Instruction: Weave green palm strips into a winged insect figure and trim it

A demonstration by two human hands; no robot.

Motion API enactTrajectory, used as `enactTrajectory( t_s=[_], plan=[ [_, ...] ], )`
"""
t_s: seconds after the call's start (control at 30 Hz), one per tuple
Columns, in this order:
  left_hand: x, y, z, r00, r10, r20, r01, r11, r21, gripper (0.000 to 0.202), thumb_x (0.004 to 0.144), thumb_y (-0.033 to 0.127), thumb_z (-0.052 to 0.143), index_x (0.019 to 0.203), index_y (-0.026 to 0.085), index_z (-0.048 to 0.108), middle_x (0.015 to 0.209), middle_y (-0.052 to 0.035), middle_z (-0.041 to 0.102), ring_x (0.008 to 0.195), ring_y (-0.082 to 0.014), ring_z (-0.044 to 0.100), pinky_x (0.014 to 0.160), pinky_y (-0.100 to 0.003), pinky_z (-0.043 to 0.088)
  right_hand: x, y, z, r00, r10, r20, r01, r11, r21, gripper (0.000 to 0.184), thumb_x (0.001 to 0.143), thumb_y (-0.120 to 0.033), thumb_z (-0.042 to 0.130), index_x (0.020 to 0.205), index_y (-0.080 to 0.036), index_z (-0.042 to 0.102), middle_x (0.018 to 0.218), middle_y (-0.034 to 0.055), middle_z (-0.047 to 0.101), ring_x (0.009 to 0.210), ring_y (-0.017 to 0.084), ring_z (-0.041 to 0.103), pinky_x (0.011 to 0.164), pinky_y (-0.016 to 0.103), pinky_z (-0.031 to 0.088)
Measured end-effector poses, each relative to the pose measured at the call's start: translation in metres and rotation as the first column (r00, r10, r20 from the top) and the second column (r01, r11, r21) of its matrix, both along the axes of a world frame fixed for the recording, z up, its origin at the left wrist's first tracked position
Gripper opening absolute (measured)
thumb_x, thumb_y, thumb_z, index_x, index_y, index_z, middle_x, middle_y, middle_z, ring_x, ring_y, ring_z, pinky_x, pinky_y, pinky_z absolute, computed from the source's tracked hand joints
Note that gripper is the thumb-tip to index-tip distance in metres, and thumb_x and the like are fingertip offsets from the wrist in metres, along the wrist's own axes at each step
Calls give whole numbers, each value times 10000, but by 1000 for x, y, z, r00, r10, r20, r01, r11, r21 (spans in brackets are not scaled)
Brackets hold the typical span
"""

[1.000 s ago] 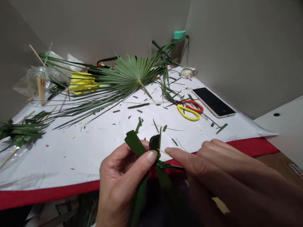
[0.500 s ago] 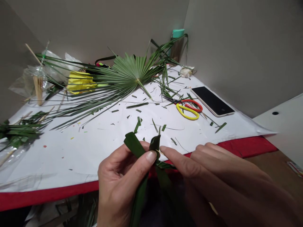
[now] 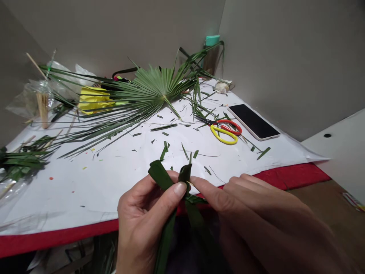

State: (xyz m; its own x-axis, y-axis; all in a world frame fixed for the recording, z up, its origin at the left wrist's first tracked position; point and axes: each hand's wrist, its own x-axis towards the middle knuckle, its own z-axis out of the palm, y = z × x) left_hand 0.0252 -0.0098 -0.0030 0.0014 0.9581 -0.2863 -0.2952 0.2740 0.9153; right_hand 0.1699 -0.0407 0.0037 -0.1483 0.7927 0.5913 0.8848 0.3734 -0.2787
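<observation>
Dark green palm leaf strips (image 3: pixel 160 174) are folded together over the front edge of the table, their long ends hanging down. My left hand (image 3: pixel 151 213) pinches them between thumb and fingers, thumb pressed on the fold. A thin pale stick (image 3: pixel 190 183) pokes out at the fold beside my left thumb. My right hand (image 3: pixel 245 205) has its index fingertip at that stick, against the leaf. The other right fingers are curled, and what lies under them is hidden.
A large fan palm leaf (image 3: pixel 159 87) spreads over the white-covered table (image 3: pixel 114 190). Scissors with red and yellow handles (image 3: pixel 224 133) lie near a phone (image 3: pixel 253 121). Folded leaf pieces (image 3: pixel 25 160) and a bag of sticks (image 3: pixel 42 108) are at left; a teal-lidded bottle (image 3: pixel 211 57) stands behind.
The view has shifted slightly, so things on the table appear a little further left. Both hands keep almost the same pose at the folded leaf.
</observation>
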Motion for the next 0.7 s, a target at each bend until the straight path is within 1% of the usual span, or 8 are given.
enactTrajectory(
  t_s=[0.07, 0.17, 0.23, 0.4, 0.5, 0.6, 0.7],
  plan=[
    [0, 0, -1, 1000, -9, -1, 9, 1000, -5, 178, 699, 331, 914, 735, 194, 807, 641, -8, 692, 574, -104, 585, 528, -162, 483, 0, 0, 0, 1000, 4, 4, -4, 1000, 0, 334, 944, -322, 592, 1249, -322, 729, 760, 32, 718, 811, 230, 734, 731, 332, 644],
    [0, -1, -1, 1000, 11, -19, -12, 1000, -23, 192, 706, 346, 906, 744, 190, 800, 624, -5, 675, 566, -99, 570, 512, -150, 463, 0, -4, -3, 1000, 9, 12, -9, 1000, 0, 327, 952, -326, 584, 1247, -317, 727, 755, 33, 710, 802, 225, 727, 726, 328, 640],
    [-2, -2, -3, 1000, 11, -25, -12, 1000, -24, 206, 703, 358, 911, 756, 190, 804, 625, -10, 680, 566, -107, 579, 507, -156, 472, 0, -6, -4, 1000, 10, 17, -10, 1000, 0, 324, 958, -327, 579, 1247, -314, 724, 754, 33, 705, 797, 223, 723, 723, 325, 637],
    [-9, -2, -9, 998, -60, -24, 60, 998, 34, 180, 756, 361, 898, 790, 204, 816, 650, -17, 713, 562, -114, 609, 497, -154, 497, 1, -12, -9, 1000, 14, 25, -14, 1000, 4, 322, 971, -324, 565, 1256, -307, 715, 753, 34, 697, 784, 215, 715, 713, 316, 630],
    [-11, -2, -11, 999, -40, 0, 40, 997, 58, 143, 762, 333, 895, 780, 214, 818, 672, -14, 732, 578, -113, 631, 517, -145, 517, 6, -16, -10, 999, 25, 28, -25, 1000, -1, 327, 979, -310, 557, 1271, -303, 702, 758, 32, 700, 771, 209, 712, 701, 307, 624],
    [-8, -2, -11, 1000, -22, 8, 22, 998, 63, 147, 750, 330, 901, 770, 212, 814, 670, -12, 725, 578, -112, 630, 519, -145, 523, 14, -18, -8, 996, 74, 41, -73, 997, -31, 337, 988, -281, 540, 1293, -285, 684, 777, 30, 714, 741, 194, 707, 655, 286, 610],
    [-5, -1, -11, 1000, -17, -18, 18, 999, 40, 163, 739, 334, 909, 778, 208, 812, 664, -9, 714, 572, -109, 622, 509, -141, 515, 22, -16, -6, 983, 175, 61, -168, 981, -101, 341, 1016, -244, 492, 1312, -211, 657, 870, 48, 758, 669, 157, 688, 526, 258, 555]
  ],
)
